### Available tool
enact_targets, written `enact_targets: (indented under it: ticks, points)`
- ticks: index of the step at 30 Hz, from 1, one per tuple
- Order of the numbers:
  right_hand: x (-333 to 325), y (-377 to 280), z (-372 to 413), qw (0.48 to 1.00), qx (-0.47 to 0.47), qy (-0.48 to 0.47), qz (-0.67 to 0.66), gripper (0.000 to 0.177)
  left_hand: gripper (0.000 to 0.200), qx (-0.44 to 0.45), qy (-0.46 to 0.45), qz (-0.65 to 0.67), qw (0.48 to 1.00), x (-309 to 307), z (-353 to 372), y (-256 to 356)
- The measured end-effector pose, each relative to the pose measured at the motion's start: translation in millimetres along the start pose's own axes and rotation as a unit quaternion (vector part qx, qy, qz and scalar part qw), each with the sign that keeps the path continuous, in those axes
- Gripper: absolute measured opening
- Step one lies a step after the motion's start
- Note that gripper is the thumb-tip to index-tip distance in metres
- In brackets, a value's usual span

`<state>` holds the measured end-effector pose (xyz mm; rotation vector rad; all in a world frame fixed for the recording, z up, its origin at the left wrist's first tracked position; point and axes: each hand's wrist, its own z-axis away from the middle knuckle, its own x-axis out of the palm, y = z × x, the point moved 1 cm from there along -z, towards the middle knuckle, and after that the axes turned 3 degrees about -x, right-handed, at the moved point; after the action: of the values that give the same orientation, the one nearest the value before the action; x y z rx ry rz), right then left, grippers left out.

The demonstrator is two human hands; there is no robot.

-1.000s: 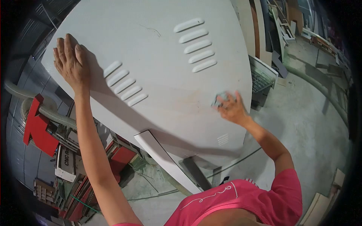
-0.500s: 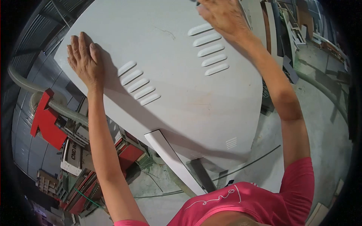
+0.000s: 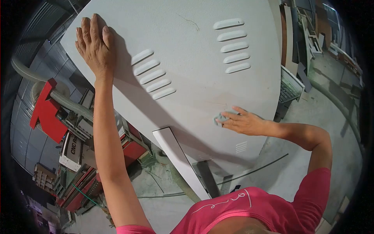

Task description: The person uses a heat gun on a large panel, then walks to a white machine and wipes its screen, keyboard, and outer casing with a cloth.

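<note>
A large white metal panel [image 3: 187,66] fills the middle of the view, with two rows of raised louvre slots on it. My left hand [image 3: 95,50] lies flat near its upper left edge, fingers stretched out and holding nothing. Lower down on the right, my right hand [image 3: 245,124] presses a small grey-blue cloth [image 3: 219,119] against the surface. Most of the cloth is hidden under the fingers. Faint brownish marks show just above this hand, and a thin squiggly mark is near the panel's top.
Below the panel, a long white bar [image 3: 181,162] slants toward my body. To the left stand a red machine part [image 3: 48,113] with a ribbed hose [image 3: 72,105] and a CNC-labelled box [image 3: 72,152]. Boards [image 3: 288,39] lean at right; a dark cable [image 3: 269,163] crosses the floor.
My right hand has come down from the panel's top edge to its lower right, and the cloth now shows. My left hand stays flat on the panel; the whole view has shifted slightly.
</note>
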<state>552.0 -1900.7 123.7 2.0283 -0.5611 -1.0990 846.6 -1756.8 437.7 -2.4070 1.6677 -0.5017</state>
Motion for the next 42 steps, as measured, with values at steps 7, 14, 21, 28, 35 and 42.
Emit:
enact_targets:
  ticks: [7, 14, 21, 28, 35, 42]
  points:
    - [-49.4, 103.5, -78.7, 0.970, 0.155, 0.129, 0.133, 0.046, 0.045, 0.004, 0.004, -0.008, 1.000, 0.2, -0.9, -3.5]
    - [-94.9, 186.7, -137.0, 0.924, 0.298, 0.201, 0.129, 0.051, 0.044, 0.017, 0.009, -0.018, 1.000, -2.1, -1.2, -0.6]
    - [9.9, 4.5, -81.2, 0.999, 0.037, 0.019, 0.014, 0.050, 0.039, 0.005, 0.002, -0.117, 0.993, -10.5, -4.6, 10.2]
    - [15.1, 3.7, -73.5, 0.994, -0.050, 0.061, -0.071, 0.038, 0.046, -0.029, -0.044, -0.090, 0.995, -10.0, -2.3, 3.9]
    - [-61.5, 126.7, -161.6, 0.948, 0.188, 0.255, 0.040, 0.049, 0.046, -0.035, -0.038, -0.077, 0.996, -9.3, -0.4, 2.1]
    - [-109.5, 191.0, -226.0, 0.917, 0.268, 0.245, 0.164, 0.048, 0.045, -0.017, -0.017, -0.061, 0.998, -9.1, -0.4, -0.6]
